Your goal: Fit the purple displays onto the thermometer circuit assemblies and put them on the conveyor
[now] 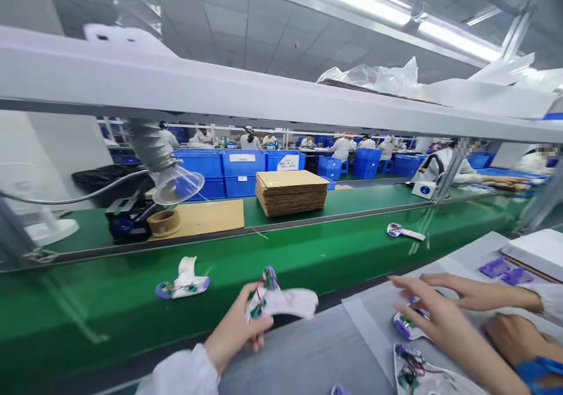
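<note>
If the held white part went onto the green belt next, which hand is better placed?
Probably the left hand: it holds the white part at the near edge of the green belt.

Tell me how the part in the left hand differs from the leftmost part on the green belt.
The held part is in the left hand; the leftmost part lies on the green belt. The held part's white handle points right; the leftmost part's points away from the person. Both have white bodies with purple and green bits.

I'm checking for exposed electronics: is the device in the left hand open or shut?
Open: the white handheld device in the left hand shows green circuit board and red wires uncovered.
</note>
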`<action>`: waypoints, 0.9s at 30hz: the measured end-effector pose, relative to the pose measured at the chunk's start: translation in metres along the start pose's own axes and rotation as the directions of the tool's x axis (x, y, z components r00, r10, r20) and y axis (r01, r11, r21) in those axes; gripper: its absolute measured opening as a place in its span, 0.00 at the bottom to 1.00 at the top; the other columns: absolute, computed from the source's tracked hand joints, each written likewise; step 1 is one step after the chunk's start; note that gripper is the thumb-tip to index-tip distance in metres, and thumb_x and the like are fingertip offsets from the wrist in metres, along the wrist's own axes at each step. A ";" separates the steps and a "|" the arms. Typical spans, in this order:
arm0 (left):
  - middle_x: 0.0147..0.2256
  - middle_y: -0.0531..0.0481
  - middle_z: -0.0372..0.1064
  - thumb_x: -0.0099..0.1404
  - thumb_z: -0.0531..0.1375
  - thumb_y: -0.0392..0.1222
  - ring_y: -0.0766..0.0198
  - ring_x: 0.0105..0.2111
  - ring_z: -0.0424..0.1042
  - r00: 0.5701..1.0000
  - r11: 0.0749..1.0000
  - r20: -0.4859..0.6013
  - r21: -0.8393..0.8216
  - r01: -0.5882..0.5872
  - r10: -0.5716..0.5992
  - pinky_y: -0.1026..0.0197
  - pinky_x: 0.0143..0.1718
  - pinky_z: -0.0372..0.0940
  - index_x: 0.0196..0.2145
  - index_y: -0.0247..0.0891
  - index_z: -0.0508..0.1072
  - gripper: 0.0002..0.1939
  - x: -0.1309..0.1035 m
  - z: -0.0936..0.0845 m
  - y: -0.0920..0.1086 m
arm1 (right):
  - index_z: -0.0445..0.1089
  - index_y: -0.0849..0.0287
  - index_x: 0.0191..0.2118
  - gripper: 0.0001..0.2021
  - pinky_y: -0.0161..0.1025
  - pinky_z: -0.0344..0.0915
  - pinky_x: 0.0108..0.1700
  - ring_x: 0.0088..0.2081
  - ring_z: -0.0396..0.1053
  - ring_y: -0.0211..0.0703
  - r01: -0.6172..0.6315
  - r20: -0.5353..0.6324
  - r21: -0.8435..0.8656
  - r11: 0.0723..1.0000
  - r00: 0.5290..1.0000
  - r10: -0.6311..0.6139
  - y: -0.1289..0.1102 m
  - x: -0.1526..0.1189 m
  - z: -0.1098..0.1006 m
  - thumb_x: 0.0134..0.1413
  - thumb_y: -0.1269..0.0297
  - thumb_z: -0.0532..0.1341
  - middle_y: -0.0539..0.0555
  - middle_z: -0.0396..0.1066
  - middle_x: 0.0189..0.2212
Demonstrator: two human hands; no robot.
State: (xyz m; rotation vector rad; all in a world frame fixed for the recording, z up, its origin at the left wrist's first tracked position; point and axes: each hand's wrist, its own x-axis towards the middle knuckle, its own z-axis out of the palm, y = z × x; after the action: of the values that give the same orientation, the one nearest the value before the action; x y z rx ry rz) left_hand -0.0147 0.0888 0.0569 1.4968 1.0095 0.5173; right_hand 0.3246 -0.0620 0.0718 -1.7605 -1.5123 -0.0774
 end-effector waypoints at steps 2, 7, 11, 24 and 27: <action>0.37 0.49 0.67 0.48 0.64 0.41 0.71 0.17 0.66 0.987 0.981 0.141 -0.166 0.099 -0.076 0.68 0.16 0.60 0.51 0.43 0.47 0.37 -0.056 0.011 -0.015 | 0.66 0.56 0.47 0.17 0.36 0.66 0.31 0.33 0.69 0.43 -0.047 0.259 0.241 0.970 0.966 -0.018 -0.067 -0.004 0.030 0.52 0.56 0.56 0.57 0.71 0.39; 0.38 0.50 0.66 0.41 0.70 0.41 0.76 0.16 0.65 0.966 0.938 0.243 -0.308 0.159 -0.084 0.72 0.16 0.60 0.45 0.41 0.54 0.37 -0.147 0.028 -0.053 | 0.73 0.58 0.33 0.07 0.32 0.61 0.28 0.25 0.67 0.38 -0.035 0.605 0.376 0.926 0.766 -0.217 -0.187 -0.048 0.095 0.46 0.64 0.63 0.51 0.73 0.28; 0.35 0.49 0.67 0.45 0.69 0.48 0.71 0.17 0.67 0.967 0.877 0.240 -0.442 0.190 -0.089 0.70 0.15 0.61 0.46 0.41 0.54 0.36 -0.174 0.028 -0.068 | 0.72 0.58 0.27 0.08 0.32 0.60 0.29 0.26 0.68 0.38 0.027 0.593 0.386 0.922 0.758 -0.271 -0.211 -0.080 0.112 0.50 0.74 0.57 0.50 0.71 0.24; 0.26 0.53 0.66 0.59 0.57 0.52 0.66 0.17 0.70 0.996 0.947 -0.075 -0.321 0.013 -0.039 0.68 0.16 0.65 0.45 0.40 0.58 0.21 -0.185 0.035 -0.059 | 0.69 0.56 0.35 0.04 0.41 0.64 0.44 0.42 0.66 0.43 0.095 0.412 0.683 0.724 0.768 -0.490 -0.190 -0.102 0.106 0.55 0.68 0.58 0.55 0.66 0.38; 0.26 0.54 0.64 0.59 0.57 0.50 0.67 0.18 0.69 0.994 0.960 -0.106 -0.276 -0.054 0.026 0.67 0.16 0.65 0.42 0.39 0.62 0.17 -0.184 0.041 -0.059 | 0.69 0.56 0.35 0.03 0.40 0.65 0.43 0.41 0.67 0.43 0.051 0.413 0.700 0.712 0.785 -0.462 -0.193 -0.105 0.106 0.53 0.67 0.60 0.54 0.68 0.37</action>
State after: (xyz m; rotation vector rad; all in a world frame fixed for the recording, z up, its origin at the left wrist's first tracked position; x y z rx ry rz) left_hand -0.0962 -0.0901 0.0336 1.2511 0.9427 0.7402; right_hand 0.0841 -0.0896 0.0450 -0.9868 -1.8942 0.8257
